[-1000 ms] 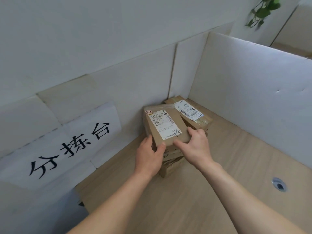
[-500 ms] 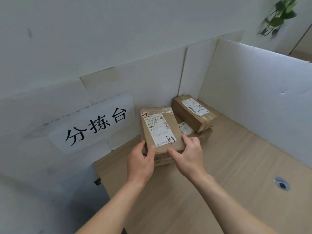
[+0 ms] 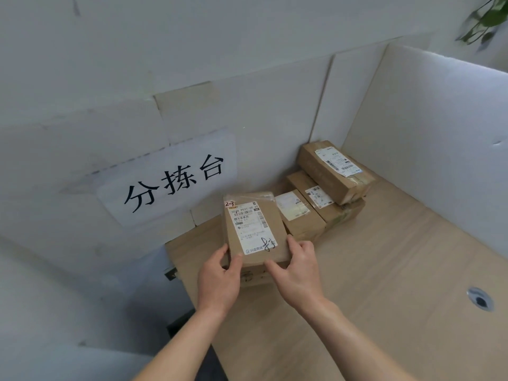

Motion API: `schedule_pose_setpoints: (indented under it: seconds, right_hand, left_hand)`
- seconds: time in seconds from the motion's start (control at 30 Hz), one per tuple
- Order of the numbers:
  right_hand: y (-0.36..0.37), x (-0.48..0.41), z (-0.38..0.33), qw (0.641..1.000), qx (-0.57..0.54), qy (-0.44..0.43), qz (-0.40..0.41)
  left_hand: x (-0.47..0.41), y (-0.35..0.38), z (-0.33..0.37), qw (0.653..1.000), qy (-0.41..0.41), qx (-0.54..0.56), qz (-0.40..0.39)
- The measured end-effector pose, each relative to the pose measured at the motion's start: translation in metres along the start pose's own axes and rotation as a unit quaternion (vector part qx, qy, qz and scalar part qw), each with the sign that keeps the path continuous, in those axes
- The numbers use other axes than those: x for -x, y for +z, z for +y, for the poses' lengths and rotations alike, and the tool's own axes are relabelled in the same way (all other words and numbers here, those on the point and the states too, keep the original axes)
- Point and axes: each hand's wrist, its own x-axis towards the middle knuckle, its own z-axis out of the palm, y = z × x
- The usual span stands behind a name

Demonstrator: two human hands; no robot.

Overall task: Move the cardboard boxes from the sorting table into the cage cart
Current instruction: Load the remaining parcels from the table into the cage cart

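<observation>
The cardboard box you hold is flat and rectangular. It is of matte brown board, with shiny clear tape over its far edge and a white printed label on most of the top face. It is over the near-left corner of the sorting table, and its near end is between your two hands.

Your left hand grips the near-left corner, with the thumb on top and the other fingers curled under, out of sight. Your right hand holds the near-right corner. Its thumb lies along the near edge and its forefinger is against the right side.

Just behind, three more brown labelled boxes lie piled in the corner, against pale cardboard walls. The table is smooth, light wood grain, with a round grey hole. A paper sign with black characters is on the left wall.
</observation>
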Motion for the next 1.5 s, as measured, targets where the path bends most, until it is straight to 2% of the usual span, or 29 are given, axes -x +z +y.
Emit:
schedule_pose_setpoints:
  seconds: [0.23,0.4,0.57,0.7,0.83,0.9,1.0,1.17,1.3,1.5]
  right_hand:
    - [0.025,-0.008,0.02,0.997,-0.011,0.063,-0.049]
    - [0.034,-0.016,0.027,0.992,-0.091,0.083,-0.035]
    - [0.039,-0.022,0.024,0.98,-0.174,0.093,-0.025]
    - [0.041,-0.025,0.021,0.977,-0.192,0.091,-0.022]
    - [0.035,-0.032,0.02,0.989,-0.128,0.067,-0.033]
    - [0.028,-0.042,0.023,0.998,-0.038,0.047,0.033]
    - [0.011,-0.066,0.029,0.989,0.077,0.049,0.115]
    - [0.001,-0.094,0.046,0.971,0.201,0.103,0.076]
    - [0.002,-0.101,0.053,0.967,0.225,0.107,0.051]
    - [0.01,-0.089,0.046,0.969,0.204,0.119,0.079]
  left_hand:
    - [-0.019,0.001,-0.028,0.996,-0.071,0.012,-0.054]
    - [-0.046,0.0,-0.047,0.985,-0.144,0.039,-0.087]
    - [-0.06,-0.001,-0.052,0.981,-0.15,0.069,-0.102]
    - [-0.067,-0.009,-0.046,0.974,-0.153,0.109,-0.129]
    - [-0.07,-0.014,-0.043,0.968,-0.163,0.147,-0.125]
    - [-0.071,-0.015,-0.044,0.965,-0.164,0.169,-0.117]
    - [-0.072,-0.016,-0.048,0.963,-0.161,0.184,-0.116]
    - [-0.074,-0.016,-0.053,0.961,-0.161,0.194,-0.113]
    - [-0.076,-0.016,-0.053,0.961,-0.155,0.196,-0.116]
    - [-0.077,-0.017,-0.055,0.959,-0.145,0.211,-0.119]
